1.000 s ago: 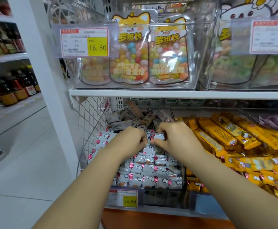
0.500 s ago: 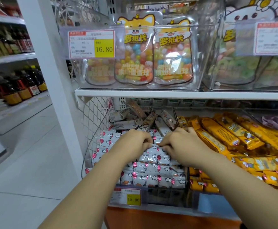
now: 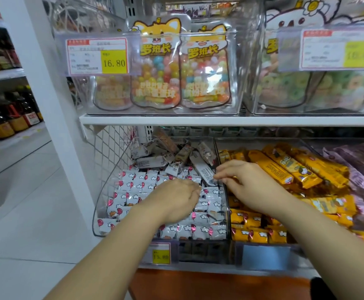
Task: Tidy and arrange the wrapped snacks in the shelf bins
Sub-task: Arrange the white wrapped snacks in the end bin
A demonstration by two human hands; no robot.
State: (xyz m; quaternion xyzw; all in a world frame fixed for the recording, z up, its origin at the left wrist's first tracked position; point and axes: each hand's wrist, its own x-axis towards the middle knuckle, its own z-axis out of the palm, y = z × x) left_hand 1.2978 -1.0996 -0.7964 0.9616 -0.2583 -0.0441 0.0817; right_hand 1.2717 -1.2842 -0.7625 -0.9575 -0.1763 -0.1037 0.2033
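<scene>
A clear bin [image 3: 103, 191] on the lower shelf holds rows of small white packets with pink balloons [image 3: 133, 185]. Grey and brown wrapped bars [image 3: 150, 152] lie jumbled at its back. My left hand [image 3: 176, 200] rests palm down on the white packets with its fingers curled; whether it grips one is hidden. My right hand [image 3: 250, 185] is at the bin's right wall. Its thumb and forefinger pinch the near end of a long grey-white bar [image 3: 202, 169] that lies slanted on the packets.
The neighbouring bin holds yellow wrapped bars [image 3: 285, 169], and purple packs [image 3: 358, 165] lie further right. The upper shelf [image 3: 198, 120] carries clear bins of candy bags [image 3: 157, 79] close overhead. A wire grid [image 3: 109, 148] closes the shelf's left end. Price tags [image 3: 160, 254] hang along the front.
My hands have come apart. The right one moved right and back to the grey-white bar's end; the left stayed on the white packets.
</scene>
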